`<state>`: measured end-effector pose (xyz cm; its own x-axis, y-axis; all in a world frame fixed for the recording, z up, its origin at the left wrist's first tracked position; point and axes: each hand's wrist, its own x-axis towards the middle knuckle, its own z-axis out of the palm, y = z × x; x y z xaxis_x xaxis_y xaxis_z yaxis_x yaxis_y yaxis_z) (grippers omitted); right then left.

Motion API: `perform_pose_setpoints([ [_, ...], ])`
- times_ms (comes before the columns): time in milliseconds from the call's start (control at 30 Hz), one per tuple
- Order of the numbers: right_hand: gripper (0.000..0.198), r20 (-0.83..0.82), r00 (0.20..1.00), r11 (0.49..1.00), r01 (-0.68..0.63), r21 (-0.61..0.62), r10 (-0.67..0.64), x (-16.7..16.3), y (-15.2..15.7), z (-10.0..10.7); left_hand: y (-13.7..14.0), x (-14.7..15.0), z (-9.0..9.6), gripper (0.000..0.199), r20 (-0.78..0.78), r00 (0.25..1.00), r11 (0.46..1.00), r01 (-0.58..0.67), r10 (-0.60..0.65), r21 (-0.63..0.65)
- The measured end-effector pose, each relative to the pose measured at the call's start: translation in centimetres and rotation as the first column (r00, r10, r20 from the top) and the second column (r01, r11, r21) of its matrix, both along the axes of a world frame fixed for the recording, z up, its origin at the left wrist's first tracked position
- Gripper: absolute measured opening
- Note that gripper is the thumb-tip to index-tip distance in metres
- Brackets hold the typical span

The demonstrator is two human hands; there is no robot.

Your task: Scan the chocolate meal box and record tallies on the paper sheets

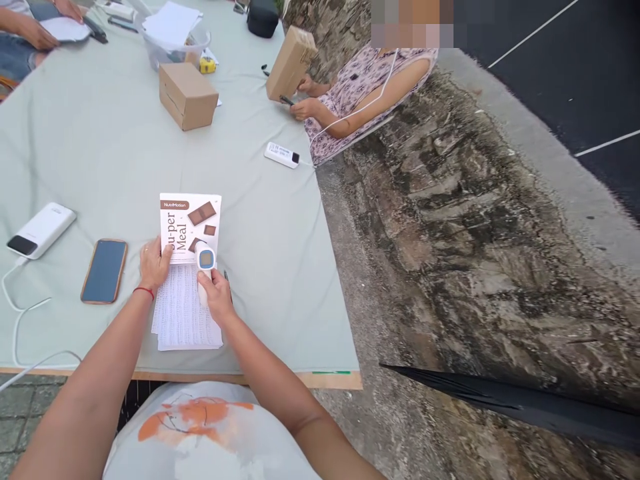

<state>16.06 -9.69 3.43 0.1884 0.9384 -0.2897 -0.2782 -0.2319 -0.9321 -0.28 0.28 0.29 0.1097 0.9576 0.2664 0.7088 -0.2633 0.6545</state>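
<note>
My left hand [155,262] grips the left edge of a white box [204,217] printed "NutriMotion" and "Su-per Meal" with chocolate pieces. Its thumb lies over the lower left corner of the box. My right hand [219,297] is wrapped round the handle of a white infrared thermometer [205,257] with a blue-rimmed screen facing me. The thermometer's head overlaps the lower right of the box, hiding that part; I cannot tell whether they touch. Below the box lies a stack of printed paper sheets [183,313]. A dark pen [229,285] shows partly beside my right hand.
Left of my hands lie a smartphone [104,271] and a white power bank [42,230] with a cable. Farther off are a cardboard box [187,97], a plastic tub [155,50] and another power bank [281,155]. Two people sit at the table [280,287], one holding a carton [291,63].
</note>
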Motion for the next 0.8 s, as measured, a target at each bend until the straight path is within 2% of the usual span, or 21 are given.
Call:
perform_pose_setpoints([
  [133,0.051,-0.146,0.989,1.000,-0.011,-0.029,0.007,-0.5,0.2,0.3,-0.1,0.0,0.3,0.072,0.008,1.000,1.000,0.012,-0.012,-0.010],
  [267,0.052,-0.227,0.973,0.997,-0.058,-0.055,0.044,0.3,0.1,1.7,0.0,-0.2,0.7,0.069,0.017,1.000,0.999,0.027,-0.027,-0.034],
  [400,0.049,-0.153,0.988,1.000,0.008,-0.016,-0.010,2.5,-1.6,4.4,0.3,-0.5,1.0,0.067,0.014,1.000,0.997,-0.002,0.003,-0.075],
  [567,0.045,-0.072,0.995,0.994,0.080,0.069,-0.074,5.1,-4.7,6.8,0.8,-1.0,0.8,0.064,0.004,1.000,0.999,0.012,-0.012,-0.050],
  [700,0.047,-0.051,0.994,0.993,0.104,0.064,-0.101,6.2,-6.2,7.1,1.2,-1.3,0.6,0.065,0.009,1.000,0.998,0.018,-0.018,-0.061],
  [800,0.049,0.021,0.994,0.993,0.102,0.059,-0.103,7.1,-6.2,5.9,1.3,-1.5,0.5,0.069,-0.006,1.000,0.997,0.026,-0.026,-0.066],
])
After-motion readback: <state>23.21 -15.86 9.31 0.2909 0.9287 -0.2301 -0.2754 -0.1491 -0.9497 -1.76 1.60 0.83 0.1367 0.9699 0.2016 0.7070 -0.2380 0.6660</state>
